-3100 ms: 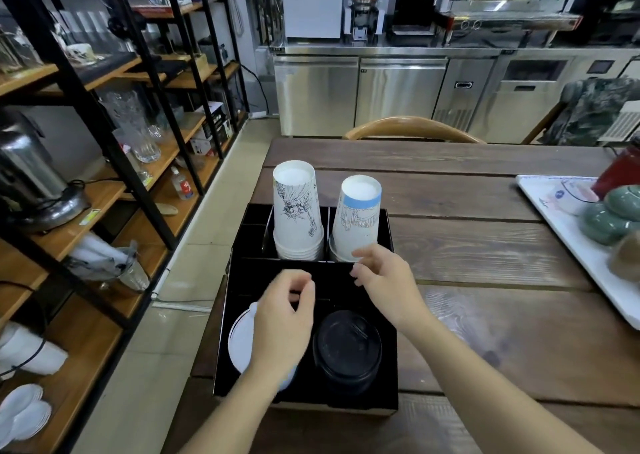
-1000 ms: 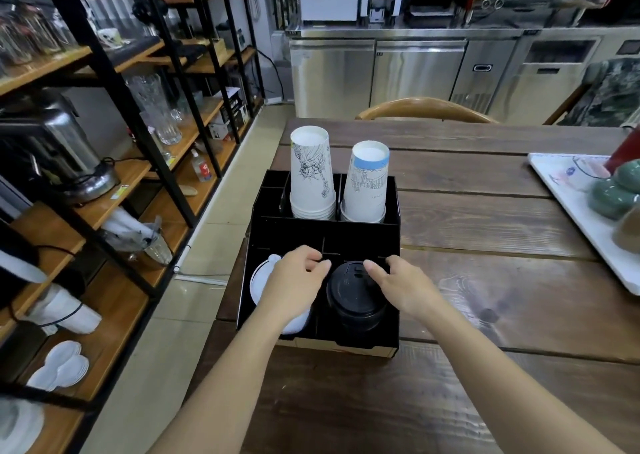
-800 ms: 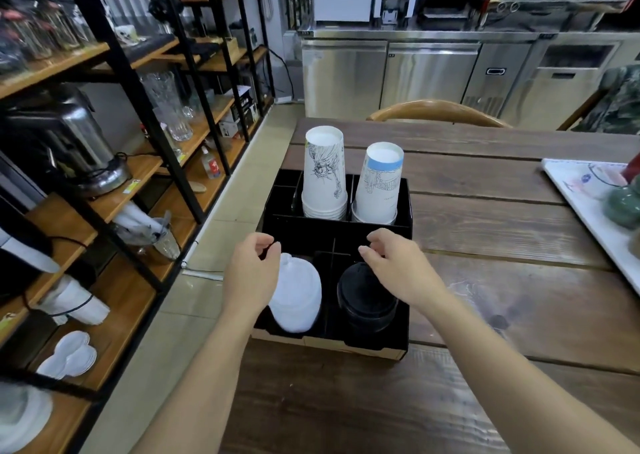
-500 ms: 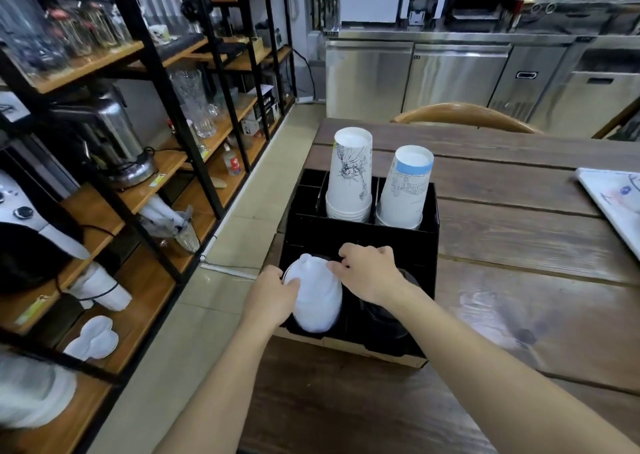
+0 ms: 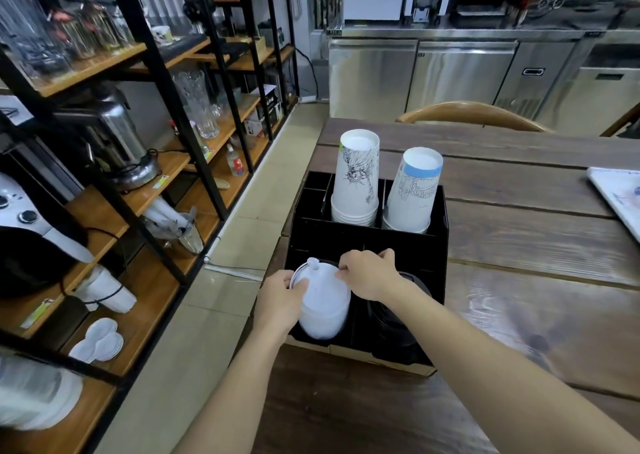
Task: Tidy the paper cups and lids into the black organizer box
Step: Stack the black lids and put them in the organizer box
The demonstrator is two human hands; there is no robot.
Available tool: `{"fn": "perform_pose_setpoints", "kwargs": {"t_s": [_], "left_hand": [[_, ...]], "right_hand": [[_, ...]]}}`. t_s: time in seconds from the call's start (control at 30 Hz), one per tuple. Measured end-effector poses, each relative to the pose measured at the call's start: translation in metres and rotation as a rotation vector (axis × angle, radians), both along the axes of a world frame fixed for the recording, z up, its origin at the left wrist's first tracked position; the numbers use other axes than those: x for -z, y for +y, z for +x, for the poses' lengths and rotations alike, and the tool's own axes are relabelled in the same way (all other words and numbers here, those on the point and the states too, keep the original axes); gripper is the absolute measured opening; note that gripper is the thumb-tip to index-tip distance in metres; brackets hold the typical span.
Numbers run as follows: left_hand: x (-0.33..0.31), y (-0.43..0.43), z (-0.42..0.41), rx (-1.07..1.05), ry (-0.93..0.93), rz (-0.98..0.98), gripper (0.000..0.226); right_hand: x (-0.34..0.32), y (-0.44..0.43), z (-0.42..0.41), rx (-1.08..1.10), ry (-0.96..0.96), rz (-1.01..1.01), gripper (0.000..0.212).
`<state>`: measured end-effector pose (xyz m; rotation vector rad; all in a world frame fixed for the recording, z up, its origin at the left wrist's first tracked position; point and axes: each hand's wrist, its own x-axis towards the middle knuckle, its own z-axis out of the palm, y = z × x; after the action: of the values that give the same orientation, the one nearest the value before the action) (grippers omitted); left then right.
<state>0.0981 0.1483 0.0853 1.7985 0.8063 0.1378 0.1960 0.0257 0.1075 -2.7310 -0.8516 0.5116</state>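
Key relation: we see the white lid stack lying tilted in the near-left compartment of the black organizer box, its long axis running from the spouted top at upper left toward the rounded end at the lower centre of the frame — any coming move turns on that lean.

Left hand: our left hand sits at the stack's left flank, fingers curled against its side; we judge it a light hold on the stack, not a full wrap.

Right hand: our right hand reaches across from the right and pinches at the upper right edge of the same stack with thumb and fingertips; the wrist passes over the black lids.

Nearer hand: both touch the stack, so neither has to travel; the left hand bears on more of its side.

Where the stack lies from the hands: between them, just below the right fingertips and immediately right of the left palm.

Other task things: two stacks of paper cups stand inverted in the far compartments, centre of the frame — already stowed, by our reading.

Next call: we judge the stack needs settling straight into its compartment; a slip could fan the lids apart.
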Motion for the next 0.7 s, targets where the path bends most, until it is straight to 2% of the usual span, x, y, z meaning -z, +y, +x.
{"fn": "perform_pose_setpoints", "kwargs": {"t_s": [0.1, 0.2, 0.37, 0.47, 0.6, 0.7], "left_hand": [[0.004, -0.001, 0.004, -0.033, -0.031, -0.014, 0.019], [0.006, -0.001, 0.010, -0.101, -0.038, -0.053, 0.010], [0.008, -0.003, 0.016, -0.174, -0.049, -0.097, 0.017], [0.006, -0.003, 0.021, -0.116, -0.057, -0.073, 0.012], [0.004, 0.002, 0.029, -0.008, 0.001, -0.039, 0.031], [0.009, 0.002, 0.027, 0.010, 0.041, -0.030, 0.013]], "right_hand": [[-0.002, 0.002, 0.003, -0.002, 0.001, -0.029, 0.026], [-0.003, 0.004, 0.006, 0.001, 0.061, -0.009, 0.024], [-0.005, 0.007, 0.007, -0.021, 0.120, -0.034, 0.035], [-0.006, 0.008, 0.008, -0.013, 0.118, -0.052, 0.036], [-0.004, 0.009, 0.006, -0.009, 0.090, -0.068, 0.035], [-0.002, 0.008, 0.007, -0.015, 0.083, -0.045, 0.037]]}}
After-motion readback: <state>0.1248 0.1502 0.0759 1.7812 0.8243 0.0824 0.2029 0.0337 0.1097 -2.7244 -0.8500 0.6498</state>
